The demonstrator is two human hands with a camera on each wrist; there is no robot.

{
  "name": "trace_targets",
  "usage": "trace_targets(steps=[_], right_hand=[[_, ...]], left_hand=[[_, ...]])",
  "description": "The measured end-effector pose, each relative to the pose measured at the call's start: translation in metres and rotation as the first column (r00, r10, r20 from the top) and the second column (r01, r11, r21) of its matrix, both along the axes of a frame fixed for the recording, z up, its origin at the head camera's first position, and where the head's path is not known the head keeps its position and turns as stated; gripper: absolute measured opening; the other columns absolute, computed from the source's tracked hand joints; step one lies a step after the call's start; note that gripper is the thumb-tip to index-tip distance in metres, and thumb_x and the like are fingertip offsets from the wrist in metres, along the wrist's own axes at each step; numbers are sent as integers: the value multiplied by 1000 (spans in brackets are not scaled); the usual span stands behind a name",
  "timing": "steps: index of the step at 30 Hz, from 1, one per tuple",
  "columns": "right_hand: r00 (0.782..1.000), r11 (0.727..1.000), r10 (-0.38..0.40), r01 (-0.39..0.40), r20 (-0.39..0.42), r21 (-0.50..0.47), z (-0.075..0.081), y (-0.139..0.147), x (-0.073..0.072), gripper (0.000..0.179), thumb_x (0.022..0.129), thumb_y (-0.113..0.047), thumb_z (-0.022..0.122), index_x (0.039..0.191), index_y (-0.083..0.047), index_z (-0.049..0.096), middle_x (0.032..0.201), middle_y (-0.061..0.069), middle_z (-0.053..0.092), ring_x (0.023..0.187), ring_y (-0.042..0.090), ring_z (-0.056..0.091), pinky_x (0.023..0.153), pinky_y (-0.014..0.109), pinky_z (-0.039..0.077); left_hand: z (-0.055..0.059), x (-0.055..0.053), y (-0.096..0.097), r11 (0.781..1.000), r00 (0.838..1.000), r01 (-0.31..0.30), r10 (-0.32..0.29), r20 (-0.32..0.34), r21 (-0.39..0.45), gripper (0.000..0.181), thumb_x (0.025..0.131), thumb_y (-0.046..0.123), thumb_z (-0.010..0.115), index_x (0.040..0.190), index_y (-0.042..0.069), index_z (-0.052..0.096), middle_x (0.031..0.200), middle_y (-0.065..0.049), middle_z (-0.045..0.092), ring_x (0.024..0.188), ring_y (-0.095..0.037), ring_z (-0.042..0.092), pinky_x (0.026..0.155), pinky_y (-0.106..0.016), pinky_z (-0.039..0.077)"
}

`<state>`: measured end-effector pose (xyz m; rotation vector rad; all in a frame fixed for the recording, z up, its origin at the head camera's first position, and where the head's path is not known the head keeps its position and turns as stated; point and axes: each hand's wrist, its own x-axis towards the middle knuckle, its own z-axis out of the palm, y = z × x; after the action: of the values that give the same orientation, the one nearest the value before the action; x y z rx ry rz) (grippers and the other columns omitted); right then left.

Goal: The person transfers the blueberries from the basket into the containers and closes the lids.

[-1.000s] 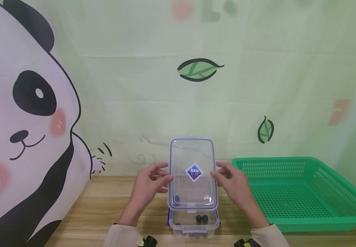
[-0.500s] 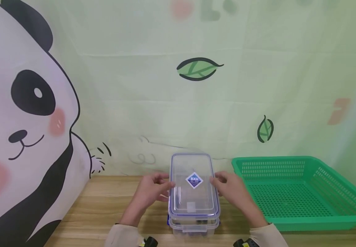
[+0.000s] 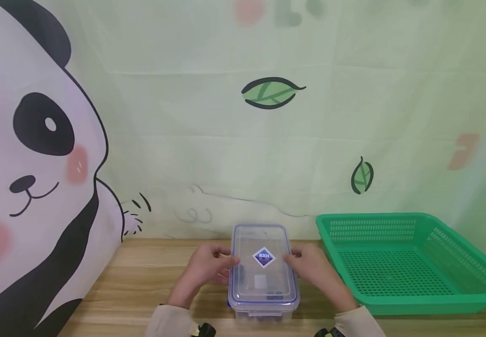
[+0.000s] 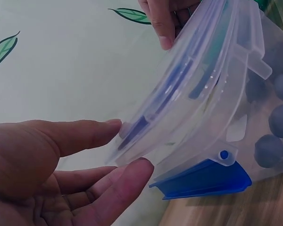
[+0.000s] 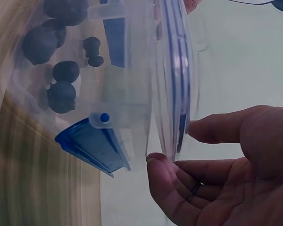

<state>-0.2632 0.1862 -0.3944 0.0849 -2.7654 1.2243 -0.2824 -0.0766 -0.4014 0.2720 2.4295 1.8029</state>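
Note:
A clear lid (image 3: 264, 290) with a blue seal and a diamond-shaped BXH label is over a clear plastic box (image 3: 264, 315). My left hand (image 3: 204, 267) pinches the lid's left edge between thumb and fingers, and my right hand (image 3: 312, 267) pinches its right edge. Both wrist views show a narrow gap between lid and box rim near the fingers. Several dark round berry-like things (image 5: 61, 94) lie inside the box. A blue side clip (image 4: 205, 181) hangs unfastened in the left wrist view, and another blue clip (image 5: 94, 147) likewise in the right wrist view.
To the right, a green plastic basket (image 3: 411, 302) with perforated walls stands close to my right forearm. The box stands on a wooden table (image 3: 142, 285). Behind it hangs a pale green cloth (image 3: 175, 117) printed with a panda and leaves.
The lid has come down from a raised, tilted position to lie nearly flat over the box. Both hands have lowered with it, keeping their grip on its edges.

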Motion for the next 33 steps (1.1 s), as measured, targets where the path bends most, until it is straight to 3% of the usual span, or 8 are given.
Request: trace_targets(steps=[10,15,22,33], right_hand=[[1000,995,10,-10,0,99,-6,-2,-4,19,99,-14,70,99,4,78,70,2,61,66,18,56,56,29,53],[1000,998,18,-18,-2,65,-10,-3,-5,17,98,-11,72,91,3,77,69,4,63,63,17,59,54,29,55],[999,996,36,-33,35,-85,-16,-7,-6,24,97,-8,73,105,15,72,88,18,74,69,24,71,61,36,67],[993,989,26,-8,114,-149,-20,-10,-9,32,101,-12,71,115,16,66,91,16,72,72,23,70,67,42,68]], left_hand=[[-5,0,-1,998,1000,-28,28,6,-57,35,91,6,82,119,-13,70,82,-16,68,65,-23,70,58,-36,68],[-7,0,0,995,999,-43,44,13,-88,29,92,7,83,112,-11,73,84,-14,68,67,-23,70,57,-35,67],[-8,-2,-4,986,997,-74,75,2,-148,29,92,12,84,108,-9,73,92,-13,70,71,-23,69,57,-35,67],[-13,-7,-8,986,994,-93,99,42,-140,29,93,14,84,108,-9,74,90,-13,70,72,-22,71,58,-35,67]])
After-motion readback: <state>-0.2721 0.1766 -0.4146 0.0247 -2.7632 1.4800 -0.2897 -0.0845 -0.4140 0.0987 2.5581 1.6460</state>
